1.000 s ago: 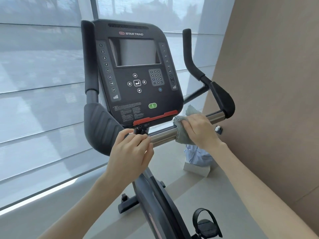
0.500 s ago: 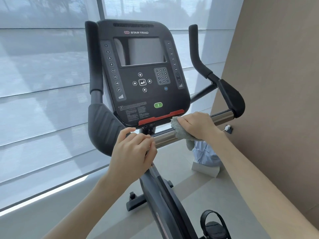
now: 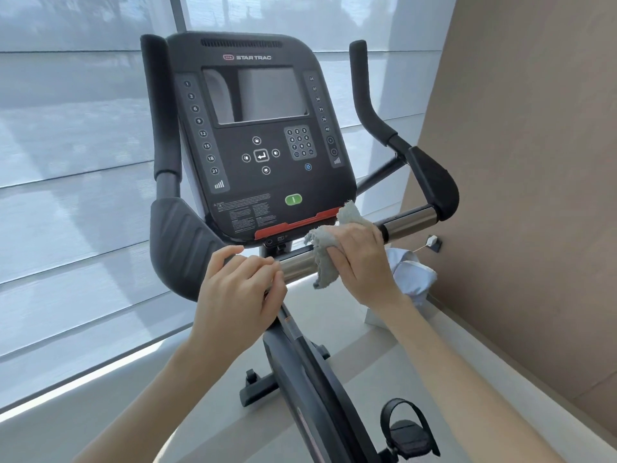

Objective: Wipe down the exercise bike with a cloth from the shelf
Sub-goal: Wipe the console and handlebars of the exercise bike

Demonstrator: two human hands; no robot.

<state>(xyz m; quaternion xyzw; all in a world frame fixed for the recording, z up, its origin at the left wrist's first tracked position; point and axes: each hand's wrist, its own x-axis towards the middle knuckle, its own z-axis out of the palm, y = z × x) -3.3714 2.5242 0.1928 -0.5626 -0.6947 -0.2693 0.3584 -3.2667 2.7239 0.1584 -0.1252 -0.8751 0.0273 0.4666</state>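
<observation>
Since 0.5 s ago the right hand (image 3: 362, 259) has slid the cloth (image 3: 329, 248) inward along the bar (image 3: 409, 222), toward the bike's centre post, so more bare chrome shows between it and the right pad (image 3: 434, 185). The left hand (image 3: 240, 289) has stayed where it was.

Head view, the only 1: the bike (image 3: 267, 145) faces the person, console upright, with the chrome bar running below it from lower left up to upper right. That slant is the bar's long axis, and any wiping stroke has to follow it. The right hand is clamped over the cloth, which wraps the bar just right of the post; 1 corner sticks up against the console's red strip and a loose end hangs under the bar. The left hand is curled shut on the left stretch of the bar, beside the left pad (image 3: 180, 242), fingers over the top, apparently steadying the frame.

The 2 hands lie near each other, with a short piece of chrome between them. My judgement: the right side of the bar is being wiped, and the left stretch lies down-left of the cloth, under the left hand, which would need to lift off. The right hand is the nearer, already on the cloth. Console, grips and pads look like work remaining.
</observation>
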